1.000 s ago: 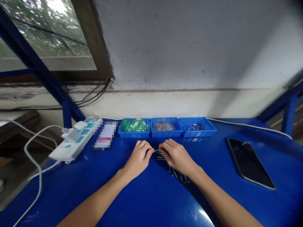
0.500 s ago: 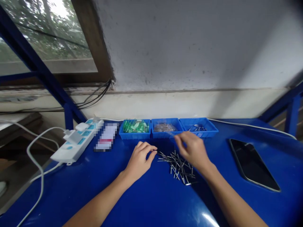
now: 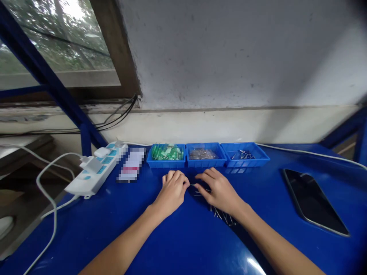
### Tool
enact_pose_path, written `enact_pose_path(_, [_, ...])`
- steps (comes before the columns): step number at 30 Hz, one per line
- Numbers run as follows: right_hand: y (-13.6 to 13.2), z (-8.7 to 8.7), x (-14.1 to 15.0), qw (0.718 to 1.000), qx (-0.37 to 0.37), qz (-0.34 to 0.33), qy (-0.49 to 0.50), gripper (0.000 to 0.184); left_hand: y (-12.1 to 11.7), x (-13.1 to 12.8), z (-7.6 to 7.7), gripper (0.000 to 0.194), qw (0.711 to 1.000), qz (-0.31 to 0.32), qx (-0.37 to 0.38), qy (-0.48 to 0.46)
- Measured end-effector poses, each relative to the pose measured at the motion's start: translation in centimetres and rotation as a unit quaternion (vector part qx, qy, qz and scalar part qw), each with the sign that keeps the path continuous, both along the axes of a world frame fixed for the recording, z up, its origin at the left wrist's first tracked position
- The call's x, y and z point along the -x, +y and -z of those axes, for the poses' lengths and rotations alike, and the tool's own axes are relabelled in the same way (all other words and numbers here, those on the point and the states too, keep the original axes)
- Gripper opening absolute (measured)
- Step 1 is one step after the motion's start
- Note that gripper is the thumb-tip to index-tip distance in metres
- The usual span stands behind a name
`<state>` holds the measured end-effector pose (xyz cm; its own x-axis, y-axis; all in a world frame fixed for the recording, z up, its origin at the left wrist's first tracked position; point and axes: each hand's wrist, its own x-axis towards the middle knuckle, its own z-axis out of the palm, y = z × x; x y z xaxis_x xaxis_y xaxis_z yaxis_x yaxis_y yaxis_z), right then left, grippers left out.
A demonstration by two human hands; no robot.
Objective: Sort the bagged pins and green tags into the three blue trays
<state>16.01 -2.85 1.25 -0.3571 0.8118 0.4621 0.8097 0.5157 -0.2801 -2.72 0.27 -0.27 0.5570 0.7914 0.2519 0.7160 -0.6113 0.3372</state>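
Observation:
My left hand [image 3: 172, 191] is closed in a pinch, its thumb and forefinger on a thin metal rod [image 3: 192, 185] that sticks out to the right. Facing it, my right hand [image 3: 220, 192] has thumb and forefinger apart, close to the rod's free end. Under and beside the right hand lies a pile of slim metal rods [image 3: 222, 217] on the blue table [image 3: 177, 244], partly covered by that hand.
Three blue bins line the back: one with green packets [image 3: 168, 152], one with brownish bagged parts [image 3: 203, 154], one with a few metal pieces [image 3: 243, 154]. A phone [image 3: 314, 200] lies right. A white power strip [image 3: 94, 172] and a pixelated item [image 3: 132, 165] are left.
My right hand has come down and left from in front of the bins, where it held something thin and blurred. The left fingertips have closed, with a rod showing between the hands.

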Motion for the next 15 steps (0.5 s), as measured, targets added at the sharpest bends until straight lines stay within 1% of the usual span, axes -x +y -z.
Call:
enact_pose_path(2, [-0.2, 0.4, 0.8, 0.999, 0.006, -0.026, -0.017, 0.017, 0.1, 0.1, 0.1, 0.02, 1.0, -0.019, 0.001, -0.014])
enact_pose_path(5, [-0.4, 0.6, 1.2, 0.999, -0.002, -0.029, -0.025, 0.017, 0.0, 0.1, -0.2, 0.027, 0.999, -0.024, -0.008, -0.029])
enact_pose_path(9, [-0.4, -0.2, 0.8, 0.999, -0.02, -0.031, -0.029, 0.023, -0.2, 0.0, -0.6, 0.032, 0.997, -0.002, 0.005, -0.073])
enact_pose_path(11, [-0.2, -0.9, -0.2, 0.999, -0.033, -0.027, -0.023, 0.026, -0.1, -0.3, -0.6, 0.028, 0.994, 0.02, 0.022, -0.108])
enact_pose_path(12, [0.0, -1.3, -1.0, 0.999, -0.049, -0.007, -0.014, 0.029, 0.1, -0.5, -0.6, 0.024, 0.992, 0.034, 0.027, -0.118])
enact_pose_path(13, [0.2, -1.6, -2.0, 0.997, -0.069, 0.03, -0.003, 0.031, 0.3, -0.7, -0.6, 0.02, 0.991, 0.05, 0.03, -0.118])
enact_pose_path(14, [0.5, -1.8, -3.3, 0.992, -0.096, 0.085, 0.013, 0.033, 0.5, -1.0, -0.5, 0.017, 0.992, 0.067, 0.03, -0.107])
enact_pose_path(15, [0.7, -1.9, -4.6, 0.978, -0.123, 0.167, 0.025, 0.035, 0.8, -1.3, -0.5, 0.017, 0.992, 0.084, 0.029, -0.088])
